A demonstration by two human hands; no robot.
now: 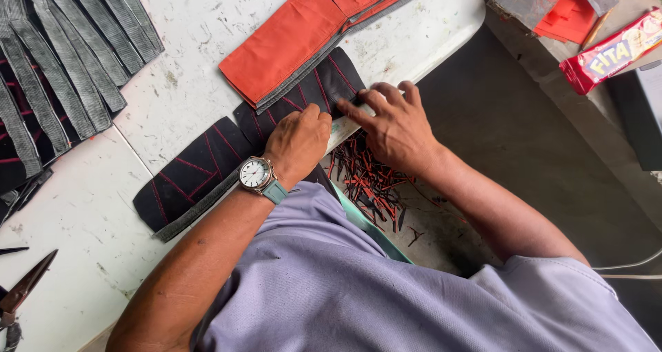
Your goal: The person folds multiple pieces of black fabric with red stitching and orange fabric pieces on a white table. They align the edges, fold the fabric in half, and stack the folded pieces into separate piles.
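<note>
A long black fabric piece with red stitched lines [200,166] lies across the white table [193,35]. My left hand [300,142], with a wristwatch [256,174] on its wrist, is closed into a fist and presses down on the piece near the middle. My right hand [393,121] rests flat on the same piece's right end at the table's edge, fingers spread and pointing left. Neither hand grips anything that I can see.
A stack of orange fabric pieces [296,38] lies just beyond the hands. Grey and black strips [62,62] fan out at the top left. Pliers [21,290] sit at the lower left. Red and black offcuts [369,179] litter the floor; a red snack packet [614,48] lies right.
</note>
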